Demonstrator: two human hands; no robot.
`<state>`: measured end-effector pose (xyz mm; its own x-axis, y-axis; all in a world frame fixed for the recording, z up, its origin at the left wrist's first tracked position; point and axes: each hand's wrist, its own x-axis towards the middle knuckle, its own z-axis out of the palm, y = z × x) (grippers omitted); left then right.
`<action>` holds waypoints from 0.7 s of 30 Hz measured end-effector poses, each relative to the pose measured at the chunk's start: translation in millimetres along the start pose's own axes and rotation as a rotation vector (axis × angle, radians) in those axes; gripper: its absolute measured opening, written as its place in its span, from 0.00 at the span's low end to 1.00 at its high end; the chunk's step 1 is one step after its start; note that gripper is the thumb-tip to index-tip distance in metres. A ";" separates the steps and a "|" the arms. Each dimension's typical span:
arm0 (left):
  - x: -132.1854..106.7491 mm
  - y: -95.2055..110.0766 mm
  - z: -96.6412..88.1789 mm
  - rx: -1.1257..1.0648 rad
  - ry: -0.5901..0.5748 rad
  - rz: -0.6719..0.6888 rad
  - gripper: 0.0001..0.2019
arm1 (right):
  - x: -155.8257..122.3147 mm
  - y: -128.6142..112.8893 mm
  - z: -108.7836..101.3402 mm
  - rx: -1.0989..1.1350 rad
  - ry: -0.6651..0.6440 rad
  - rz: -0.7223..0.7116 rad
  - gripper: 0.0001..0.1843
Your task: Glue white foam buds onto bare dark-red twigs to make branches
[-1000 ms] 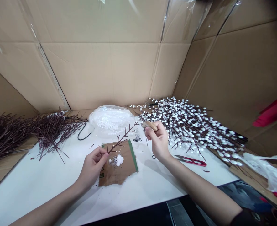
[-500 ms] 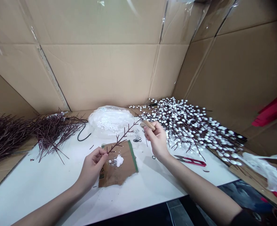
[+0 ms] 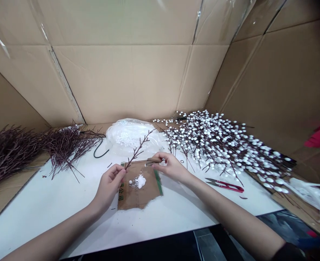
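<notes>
My left hand pinches the lower end of a bare brown twig, which slants up and to the right. My right hand grips a short, flat wooden tool whose tip looks forked; its exact kind is unclear. That tip is above the upper right part of a torn cardboard piece, apart from the twig. A white glue-like blob is smeared on the cardboard, between and below my hands.
Behind the twig lies a clear bag of white balls. Bare brown branches are heaped at left, white-tipped branches at right. Red-handled snips lie right of my right forearm. Cardboard walls surround the white table.
My right hand has moved left and down from the twig's upper end, bringing the wooden tool over the cardboard. My left hand still holds the twig, now tilted more upright. The view has shifted slightly.
</notes>
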<state>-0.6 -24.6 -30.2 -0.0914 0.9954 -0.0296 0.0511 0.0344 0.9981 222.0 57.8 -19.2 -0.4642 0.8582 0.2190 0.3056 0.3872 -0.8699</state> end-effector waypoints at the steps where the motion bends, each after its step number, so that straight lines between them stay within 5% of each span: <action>1: -0.1 0.5 0.2 -0.004 0.001 -0.006 0.11 | -0.6 2.8 1.7 -0.012 -0.037 0.003 0.03; 6: -1.0 1.6 0.4 -0.023 0.008 -0.017 0.10 | -3.9 11.4 6.7 -0.113 -0.110 -0.019 0.13; 21: -0.1 -1.1 1.7 -0.103 -0.033 -0.068 0.12 | -5.8 6.3 4.3 -0.327 -0.147 -0.108 0.20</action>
<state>1.0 -24.6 -31.4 -0.0581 0.9935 -0.0975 -0.0564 0.0942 0.9940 223.0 53.8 -27.9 -0.6157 0.7581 0.2150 0.4866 0.5804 -0.6530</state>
